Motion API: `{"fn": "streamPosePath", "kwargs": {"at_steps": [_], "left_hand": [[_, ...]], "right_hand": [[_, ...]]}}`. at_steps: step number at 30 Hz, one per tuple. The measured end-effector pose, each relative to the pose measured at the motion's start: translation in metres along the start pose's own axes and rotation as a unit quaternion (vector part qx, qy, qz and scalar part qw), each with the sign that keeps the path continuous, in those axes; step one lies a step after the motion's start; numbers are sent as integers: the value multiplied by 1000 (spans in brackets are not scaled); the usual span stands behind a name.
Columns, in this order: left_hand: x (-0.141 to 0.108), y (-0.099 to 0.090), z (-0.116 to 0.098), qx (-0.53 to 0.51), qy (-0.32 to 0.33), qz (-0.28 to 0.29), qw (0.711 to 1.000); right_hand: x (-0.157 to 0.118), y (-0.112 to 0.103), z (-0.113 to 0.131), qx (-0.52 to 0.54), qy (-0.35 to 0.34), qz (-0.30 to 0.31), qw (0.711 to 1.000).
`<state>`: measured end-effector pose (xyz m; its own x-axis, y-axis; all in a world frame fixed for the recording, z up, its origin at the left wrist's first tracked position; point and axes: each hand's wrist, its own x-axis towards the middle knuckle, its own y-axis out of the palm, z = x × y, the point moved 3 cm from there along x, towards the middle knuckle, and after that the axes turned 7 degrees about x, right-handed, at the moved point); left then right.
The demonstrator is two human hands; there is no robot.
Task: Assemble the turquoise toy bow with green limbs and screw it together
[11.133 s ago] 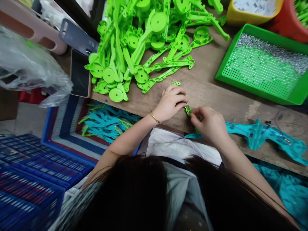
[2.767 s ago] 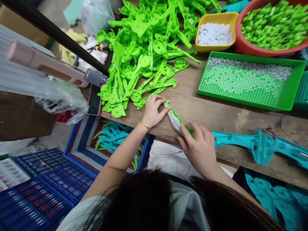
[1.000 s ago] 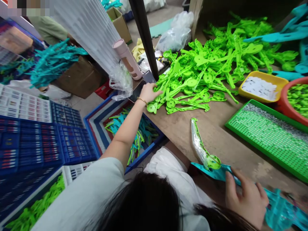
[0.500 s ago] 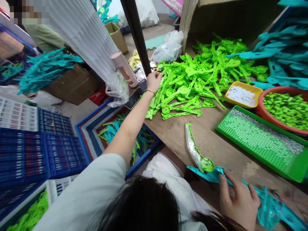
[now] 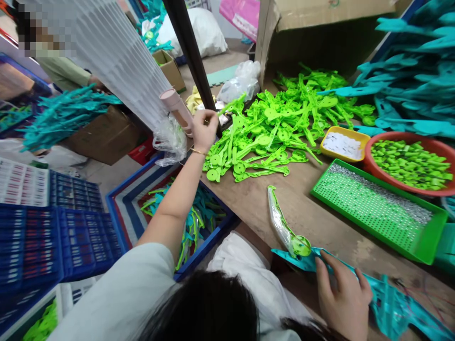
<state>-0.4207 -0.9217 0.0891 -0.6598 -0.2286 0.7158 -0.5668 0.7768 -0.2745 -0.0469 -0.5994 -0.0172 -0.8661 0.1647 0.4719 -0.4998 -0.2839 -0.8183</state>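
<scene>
My left hand (image 5: 205, 128), at the end of an outstretched arm, pinches a lime-green plastic part (image 5: 232, 104) with a long arm, at the left of a heap of similar green parts (image 5: 263, 139). My right hand (image 5: 346, 293) rests at the table's near edge, its fingers gripping a long teal plastic part (image 5: 302, 262). Touching that part is a single curved green piece (image 5: 301, 245) with a round end. Clear plastic film (image 5: 279, 222) covers its curved length.
A green perforated tray (image 5: 377, 213) of small metal pieces, a yellow dish (image 5: 361, 154) and an orange-red bowl (image 5: 401, 189) stand right. Teal parts (image 5: 419, 71) are piled behind. A pink bottle (image 5: 177, 111) and dark post (image 5: 192, 52) border the left. Below is a blue crate (image 5: 119, 218).
My left hand has drawn back left from the heap with a green part in its fingers. My right hand stays on the teal part. The view has shifted slightly.
</scene>
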Motion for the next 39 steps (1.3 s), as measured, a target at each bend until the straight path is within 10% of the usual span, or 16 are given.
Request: {"fn": "streamPosePath", "kwargs": {"at_steps": [5, 14, 23, 28, 32, 35, 39], "left_hand": [[-20, 46, -25, 110, 99, 135, 980], [54, 166, -21, 107, -128, 206, 964], [84, 76, -113, 217, 169, 132, 952], [39, 2, -148, 58, 291, -55, 953], [-39, -13, -153, -94, 95, 153, 979], [-102, 2, -135, -80, -64, 356, 929], [-151, 32, -102, -102, -214, 439, 867]], "right_hand": [[-2, -5, -6, -10, -8, -17, 1000], [-6, -14, -11, -31, -10, -27, 999], [9, -9, 0, -12, -19, -12, 1000], [31, -23, 25, 35, -1, -44, 998], [48, -25, 61, 89, -16, -64, 994], [45, -11, 82, 105, -65, -9, 992], [29, 5, 83, 104, -76, 45, 991]]}}
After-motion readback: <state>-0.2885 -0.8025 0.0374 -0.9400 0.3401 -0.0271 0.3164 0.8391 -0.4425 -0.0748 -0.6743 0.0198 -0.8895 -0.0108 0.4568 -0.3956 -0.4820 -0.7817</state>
